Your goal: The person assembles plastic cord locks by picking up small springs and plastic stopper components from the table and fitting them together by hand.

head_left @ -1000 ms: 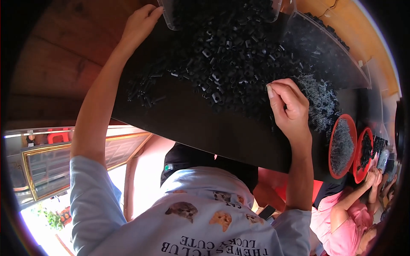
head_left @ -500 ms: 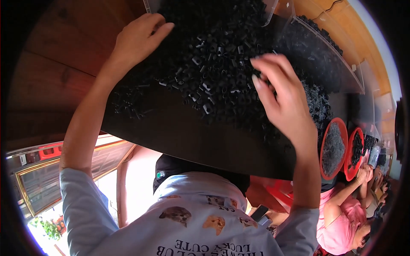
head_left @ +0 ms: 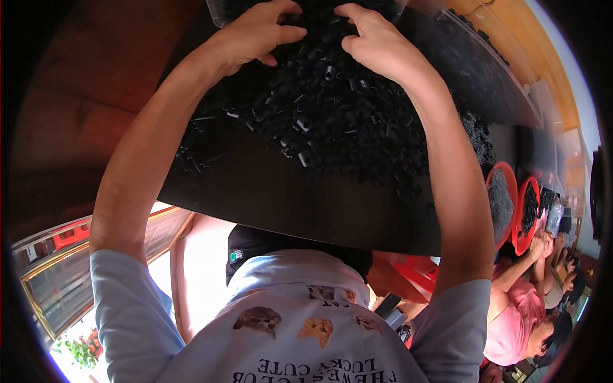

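A heap of small black plastic pieces (head_left: 348, 115), some short and tube-like, spreads over the dark tabletop (head_left: 255, 185). At its far side my left hand (head_left: 258, 35) reaches over the heap with fingers apart. My right hand (head_left: 377, 41) faces it across a gap, thumb and fingers spread toward the middle. Both hands are by the near end of a clear plastic bin (head_left: 217, 14) that holds more black pieces. No piece shows held in either hand, though some fingertips blend into the dark heap.
To the right stand a red basin (head_left: 509, 179) of grey small parts and another red basin (head_left: 535, 191) of black pieces. A clear container (head_left: 491, 83) stands at the far right. Beyond the basins sits a person in a pink top (head_left: 520, 313). The table's curved edge runs before me.
Both hands have moved to the far side of the heap, by the bin. My right hand went up and left; my left hand went right and slightly farther away.
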A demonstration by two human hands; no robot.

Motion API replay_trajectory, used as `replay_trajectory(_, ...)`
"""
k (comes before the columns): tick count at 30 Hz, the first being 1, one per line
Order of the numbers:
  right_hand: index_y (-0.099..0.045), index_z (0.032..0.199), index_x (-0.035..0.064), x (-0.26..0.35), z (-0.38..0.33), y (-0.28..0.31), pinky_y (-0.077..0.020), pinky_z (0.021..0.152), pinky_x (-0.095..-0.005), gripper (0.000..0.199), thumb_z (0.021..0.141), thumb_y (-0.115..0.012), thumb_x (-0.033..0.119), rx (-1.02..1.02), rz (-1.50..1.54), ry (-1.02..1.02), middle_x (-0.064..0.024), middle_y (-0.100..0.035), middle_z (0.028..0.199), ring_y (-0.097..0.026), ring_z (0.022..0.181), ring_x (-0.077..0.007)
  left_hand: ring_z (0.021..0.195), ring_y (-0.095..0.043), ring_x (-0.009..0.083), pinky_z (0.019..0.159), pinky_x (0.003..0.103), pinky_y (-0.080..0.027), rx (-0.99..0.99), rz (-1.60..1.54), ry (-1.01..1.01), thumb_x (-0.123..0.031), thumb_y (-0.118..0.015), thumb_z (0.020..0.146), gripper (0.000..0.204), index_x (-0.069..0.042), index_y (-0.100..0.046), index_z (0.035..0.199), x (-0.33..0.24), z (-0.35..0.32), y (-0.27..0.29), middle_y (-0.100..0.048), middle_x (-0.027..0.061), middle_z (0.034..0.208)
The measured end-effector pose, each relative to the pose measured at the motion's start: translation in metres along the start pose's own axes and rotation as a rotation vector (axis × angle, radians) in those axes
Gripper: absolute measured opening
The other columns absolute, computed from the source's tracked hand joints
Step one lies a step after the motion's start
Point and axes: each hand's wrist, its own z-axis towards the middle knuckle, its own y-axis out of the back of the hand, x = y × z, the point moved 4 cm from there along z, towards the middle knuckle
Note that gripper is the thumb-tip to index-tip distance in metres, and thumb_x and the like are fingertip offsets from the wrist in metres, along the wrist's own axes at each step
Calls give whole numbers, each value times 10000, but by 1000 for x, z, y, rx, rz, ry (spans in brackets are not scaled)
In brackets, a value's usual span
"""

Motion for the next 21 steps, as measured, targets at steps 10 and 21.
replay_trajectory(10,-548,1240,-17,24,-57,23,-464,925,-412,405,844,-540,65,140,309,-20,-265,-612,1160,-590,1112,-396,996,-569,107,784,245,-495,203,-217,-247,-75,-560,935,395,-62,-511,1327,-42,-37,-39,-592,39,1178)
replay_trajectory(21,-525,1233,23,39,-166,53,-516,757,-422,407,867,-669,128,85,92,28,-160,-541,1096,-628,872,-352,1151,-555,330,949,380,-463,61,437,-741,-11,-652,830,369,-40,-605,1194,-52,-130,-53,-543,147,1280)
